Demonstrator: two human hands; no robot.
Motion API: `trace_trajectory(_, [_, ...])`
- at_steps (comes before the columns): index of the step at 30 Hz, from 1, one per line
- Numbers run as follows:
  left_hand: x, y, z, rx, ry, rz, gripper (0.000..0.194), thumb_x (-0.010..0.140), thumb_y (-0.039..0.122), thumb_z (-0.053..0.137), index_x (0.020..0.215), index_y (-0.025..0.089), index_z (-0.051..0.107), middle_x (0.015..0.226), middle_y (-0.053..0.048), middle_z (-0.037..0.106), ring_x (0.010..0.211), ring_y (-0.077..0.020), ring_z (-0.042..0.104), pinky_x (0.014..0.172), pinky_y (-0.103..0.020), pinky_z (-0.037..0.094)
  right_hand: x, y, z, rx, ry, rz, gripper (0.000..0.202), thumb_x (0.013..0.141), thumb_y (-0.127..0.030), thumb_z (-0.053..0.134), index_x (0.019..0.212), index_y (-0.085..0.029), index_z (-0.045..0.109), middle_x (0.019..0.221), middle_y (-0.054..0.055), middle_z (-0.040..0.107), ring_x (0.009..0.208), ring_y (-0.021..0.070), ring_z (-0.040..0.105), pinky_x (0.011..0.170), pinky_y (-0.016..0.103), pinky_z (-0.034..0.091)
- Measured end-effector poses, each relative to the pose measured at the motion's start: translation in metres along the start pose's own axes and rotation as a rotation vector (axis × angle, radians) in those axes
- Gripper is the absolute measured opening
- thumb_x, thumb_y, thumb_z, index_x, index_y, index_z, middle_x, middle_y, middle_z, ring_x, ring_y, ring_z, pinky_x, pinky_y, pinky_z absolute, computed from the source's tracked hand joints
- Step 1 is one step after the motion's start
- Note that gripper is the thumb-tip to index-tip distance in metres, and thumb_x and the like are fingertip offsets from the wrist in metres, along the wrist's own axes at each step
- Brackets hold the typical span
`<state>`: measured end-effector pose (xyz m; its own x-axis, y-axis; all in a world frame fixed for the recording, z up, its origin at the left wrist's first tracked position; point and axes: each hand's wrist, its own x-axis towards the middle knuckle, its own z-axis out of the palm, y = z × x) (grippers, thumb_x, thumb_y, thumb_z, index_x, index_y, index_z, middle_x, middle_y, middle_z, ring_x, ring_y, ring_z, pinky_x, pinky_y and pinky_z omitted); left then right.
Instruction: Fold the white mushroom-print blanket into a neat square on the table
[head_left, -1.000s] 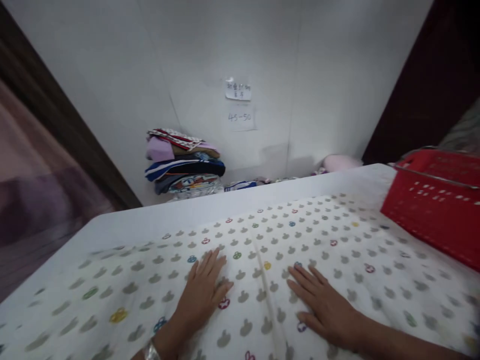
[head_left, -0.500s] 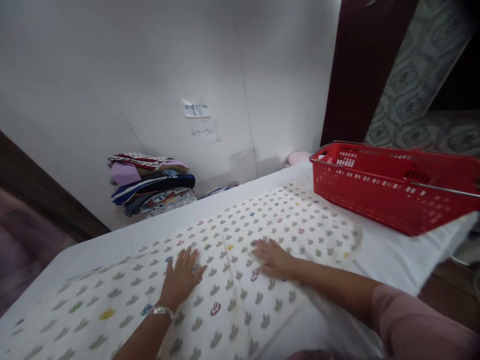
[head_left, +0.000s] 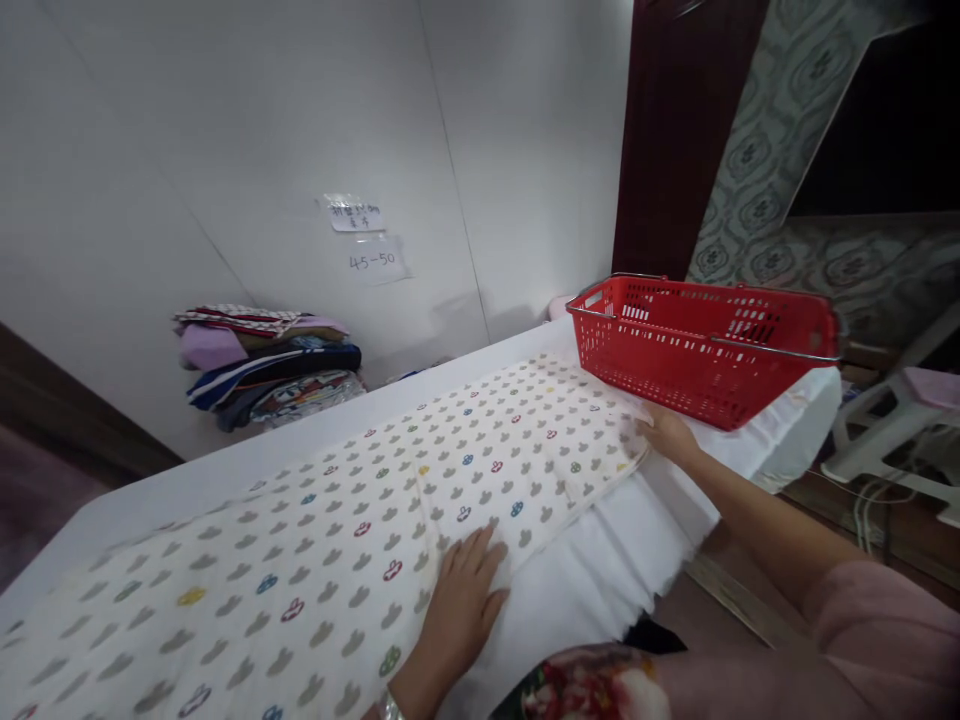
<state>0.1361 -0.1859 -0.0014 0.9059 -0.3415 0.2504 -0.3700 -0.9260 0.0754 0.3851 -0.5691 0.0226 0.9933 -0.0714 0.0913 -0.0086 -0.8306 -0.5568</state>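
Observation:
A long cream cloth [head_left: 330,540] printed with grey, red, blue, green and yellow mushroom shapes lies spread over the white-covered table. My left hand [head_left: 465,590] rests flat on it near the front edge, fingers stretched out and a silver bracelet at the wrist. At the cloth's right end, close to the red basket, my right hand [head_left: 671,437] has its fingers closed at the edge. The fingertips are partly hidden there.
A red plastic basket [head_left: 697,350] with wire handles stands at the table's far right. Folded clothes [head_left: 270,365] are stacked by the wall, below paper notes [head_left: 371,260]. A white stool [head_left: 900,430] and cables are to the right, beyond the table [head_left: 592,560].
My right hand has moved from the cloth's middle to its right end and closed at the edge. My left hand has slid right and nearer. The view has turned right.

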Motion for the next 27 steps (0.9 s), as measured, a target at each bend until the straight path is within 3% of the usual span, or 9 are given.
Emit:
trace_trajectory(3, [0.006, 0.01, 0.007, -0.03, -0.018, -0.027, 0.037, 0.085, 0.026, 0.048, 0.122, 0.026, 0.053, 0.129, -0.006, 0.054, 0.116, -0.0225, 0.05, 0.098, -0.041, 0.041, 0.009, 0.006, -0.011, 0.189, -0.095, 0.298, 0.034, 0.083, -0.032, 0.052, 0.107, -0.01, 0.061, 0.097, 0.016, 0.067, 0.098, 0.0264, 0.061, 0.08, 0.035, 0.049])
trace_trajectory(6, [0.014, 0.019, 0.007, -0.048, -0.05, -0.054, 0.033, 0.085, 0.022, 0.045, 0.117, 0.025, 0.056, 0.118, -0.006, 0.059, 0.107, -0.0215, 0.054, 0.094, -0.04, 0.044, 0.015, 0.007, -0.013, 0.268, -0.217, 0.384, 0.029, 0.084, -0.034, 0.052, 0.088, -0.008, 0.064, 0.071, 0.014, 0.068, 0.071, 0.0214, 0.065, 0.063, 0.03, 0.053])
trace_trajectory(13, [0.03, 0.035, -0.002, -0.046, -0.108, -0.099, 0.028, 0.086, 0.021, 0.045, 0.11, 0.023, 0.058, 0.113, -0.006, 0.059, 0.101, -0.0218, 0.053, 0.09, -0.04, 0.043, 0.026, 0.011, -0.015, 0.441, -0.393, 0.498, 0.03, 0.084, -0.034, 0.057, 0.079, -0.005, 0.061, 0.065, 0.015, 0.065, 0.062, 0.0182, 0.064, 0.061, 0.031, 0.054])
trace_trajectory(20, [0.035, 0.038, 0.0, -0.019, -0.059, -0.092, 0.023, 0.088, 0.019, 0.043, 0.104, 0.02, 0.06, 0.106, -0.006, 0.06, 0.096, -0.0207, 0.053, 0.084, -0.037, 0.043, 0.024, 0.016, -0.008, 0.508, -0.375, 0.518, 0.021, 0.076, -0.025, 0.068, 0.069, -0.009, 0.057, 0.052, 0.006, 0.059, 0.05, 0.0141, 0.059, 0.053, 0.027, 0.054])
trace_trajectory(27, [0.035, 0.039, 0.001, -0.02, -0.043, -0.075, 0.022, 0.089, 0.019, 0.042, 0.101, 0.02, 0.061, 0.103, -0.005, 0.061, 0.093, -0.0201, 0.053, 0.08, -0.036, 0.043, 0.021, 0.02, -0.004, 0.51, -0.265, 0.48, 0.029, 0.072, -0.026, 0.071, 0.059, -0.016, 0.047, 0.039, -0.005, 0.044, 0.04, 0.0077, 0.047, 0.043, 0.018, 0.046])
